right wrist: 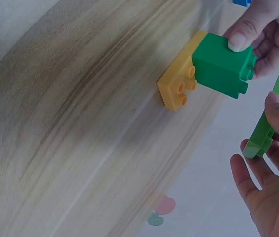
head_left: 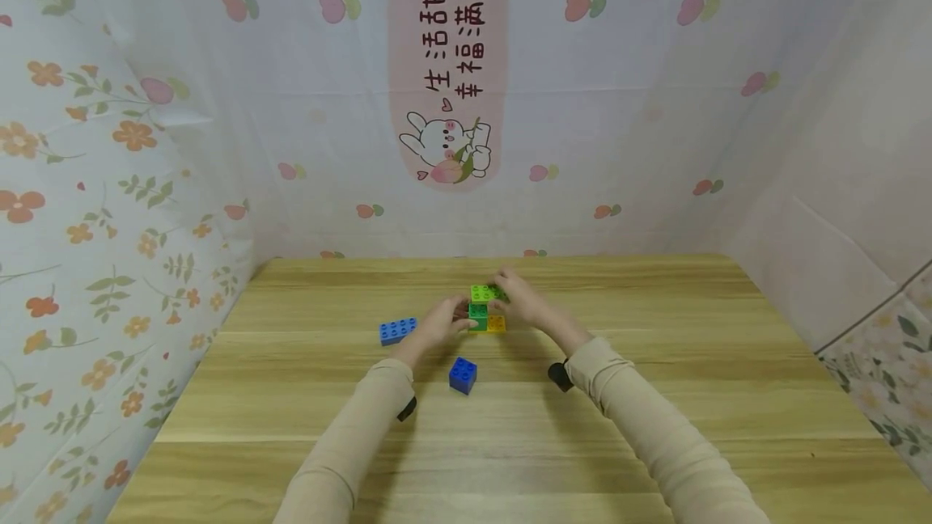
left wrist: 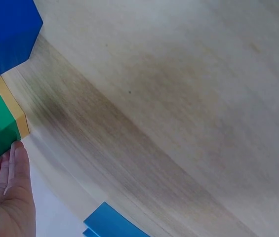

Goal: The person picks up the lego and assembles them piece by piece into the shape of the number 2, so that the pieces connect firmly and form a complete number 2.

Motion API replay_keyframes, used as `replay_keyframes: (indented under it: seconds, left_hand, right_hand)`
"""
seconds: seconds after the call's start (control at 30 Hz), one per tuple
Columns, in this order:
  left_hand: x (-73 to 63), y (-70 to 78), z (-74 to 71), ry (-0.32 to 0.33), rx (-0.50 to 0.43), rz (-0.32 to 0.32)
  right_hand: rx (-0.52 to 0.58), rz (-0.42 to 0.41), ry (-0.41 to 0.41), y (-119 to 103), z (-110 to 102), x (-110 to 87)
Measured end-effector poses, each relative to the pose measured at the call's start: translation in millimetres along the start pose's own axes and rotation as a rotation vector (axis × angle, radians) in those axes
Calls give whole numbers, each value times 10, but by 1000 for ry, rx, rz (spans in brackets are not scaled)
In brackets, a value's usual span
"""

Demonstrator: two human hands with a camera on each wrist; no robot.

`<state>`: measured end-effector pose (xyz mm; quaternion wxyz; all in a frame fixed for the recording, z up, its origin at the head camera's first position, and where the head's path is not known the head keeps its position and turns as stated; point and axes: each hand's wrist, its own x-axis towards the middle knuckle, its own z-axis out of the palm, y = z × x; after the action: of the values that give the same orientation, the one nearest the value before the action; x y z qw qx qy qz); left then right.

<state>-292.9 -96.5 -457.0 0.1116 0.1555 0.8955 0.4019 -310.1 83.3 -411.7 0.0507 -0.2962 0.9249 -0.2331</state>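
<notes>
A green brick (right wrist: 218, 61) sits on one end of a flat yellow brick (right wrist: 169, 89), whose other studs stay exposed. My left hand (head_left: 444, 320) grips the green brick from the left, thumb on its near face and fingers behind. In my right hand (right wrist: 277, 192), a thin lime green brick (right wrist: 262, 132) is pinched between thumb and fingers. It hangs over the green brick's studs, and the right wrist view shows a gap between the two. The head view has my right hand (head_left: 523, 299) to the right of this stack, partly covering the lime brick.
Nearer to me on the wooden table (head_left: 495, 459) stands a dark blue square brick (head_left: 463, 376). A longer, lighter blue brick (head_left: 397, 331) lies left of the stack, close to my left wrist. A patterned cloth (head_left: 597, 136) hangs behind the table's far edge.
</notes>
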Motion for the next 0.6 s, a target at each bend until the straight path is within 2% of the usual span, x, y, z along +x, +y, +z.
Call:
replay_keyframes:
  seconds: [0.3,0.6]
  left_hand:
    - [-10,-8,6,-8,-10,-1]
    - [0,-16,19,1,-4,16]
  right_hand:
    - [19,26,-34,18,102,-6]
    - [9,9,-13,38,171,-13]
